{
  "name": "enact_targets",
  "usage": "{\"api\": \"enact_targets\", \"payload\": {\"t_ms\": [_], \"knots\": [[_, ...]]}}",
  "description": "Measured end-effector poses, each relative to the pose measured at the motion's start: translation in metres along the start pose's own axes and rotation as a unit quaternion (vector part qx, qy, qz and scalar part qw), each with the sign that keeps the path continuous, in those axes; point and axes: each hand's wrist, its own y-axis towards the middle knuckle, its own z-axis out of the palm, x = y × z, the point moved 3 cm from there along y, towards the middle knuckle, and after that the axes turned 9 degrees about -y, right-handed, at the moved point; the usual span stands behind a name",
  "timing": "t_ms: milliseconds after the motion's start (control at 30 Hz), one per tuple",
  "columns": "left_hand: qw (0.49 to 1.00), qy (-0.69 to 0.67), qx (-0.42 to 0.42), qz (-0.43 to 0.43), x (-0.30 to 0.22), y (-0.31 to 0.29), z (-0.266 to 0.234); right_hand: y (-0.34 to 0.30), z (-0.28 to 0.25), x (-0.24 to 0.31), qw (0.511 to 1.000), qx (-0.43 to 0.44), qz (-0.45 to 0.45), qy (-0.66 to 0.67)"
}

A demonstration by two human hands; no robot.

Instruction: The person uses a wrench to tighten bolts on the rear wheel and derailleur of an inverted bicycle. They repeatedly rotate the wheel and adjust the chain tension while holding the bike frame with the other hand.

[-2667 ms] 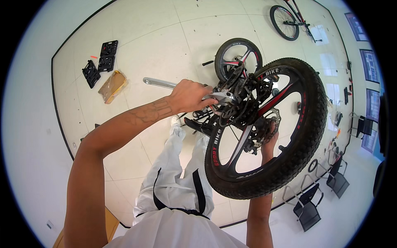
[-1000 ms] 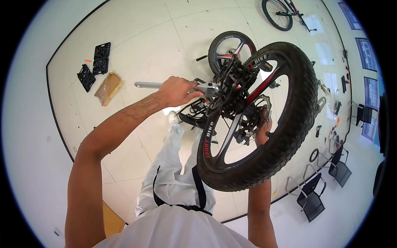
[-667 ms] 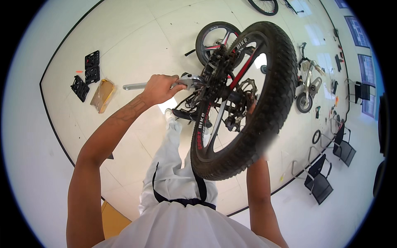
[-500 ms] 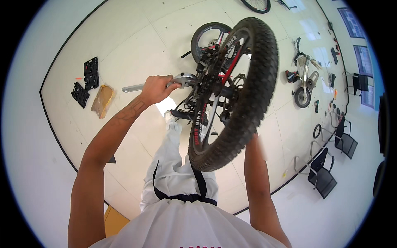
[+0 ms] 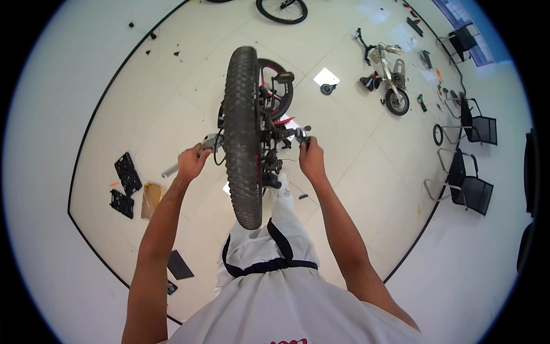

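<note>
A bicycle stands in front of my legs, its thick knobbly tire (image 5: pixel 243 137) nearly edge-on to me. Behind it shows a second wheel (image 5: pixel 289 94) with a red-marked rim. My left hand (image 5: pixel 192 163) is closed round a large silver adjustable wrench (image 5: pixel 169 171), whose head is at the left side of the near wheel's middle, the jaws partly hidden by the tire. On the opposite side, my right hand (image 5: pixel 311 159) grips a small silver-and-black tool (image 5: pixel 302 136) at the axle end. I cannot make out its exact kind.
Black tool cases (image 5: pixel 127 173) and a brown packet (image 5: pixel 151 198) lie on the left floor, with a dark flat plate (image 5: pixel 180 264) nearer me. A partly stripped small bike (image 5: pixel 392 77) and loose parts lie far right. Black chairs (image 5: pixel 472 186) line the right wall.
The near wheel has turned from slanted to almost upright and edge-on. My right hand, hidden behind the tire before, now shows at the axle with a tool. The wrench stays in my left hand.
</note>
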Motion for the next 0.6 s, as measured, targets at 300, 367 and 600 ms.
{"api": "enact_targets", "payload": {"t_ms": [300, 367, 600], "knots": [[1.0, 0.022, -0.008, 0.006, -0.003, 0.002, 0.001, 0.002, -0.031, 0.0, 0.956, 0.249, 0.064, 0.143], [1.0, 0.01, -0.006, -0.003, -0.001, 0.003, 0.0, 0.019, -0.036, 0.006, 0.955, 0.287, 0.031, 0.072], [0.999, 0.012, -0.027, -0.039, 0.007, -0.008, 0.0, 0.052, -0.033, 0.02, 0.9, 0.417, -0.099, 0.078]]}}
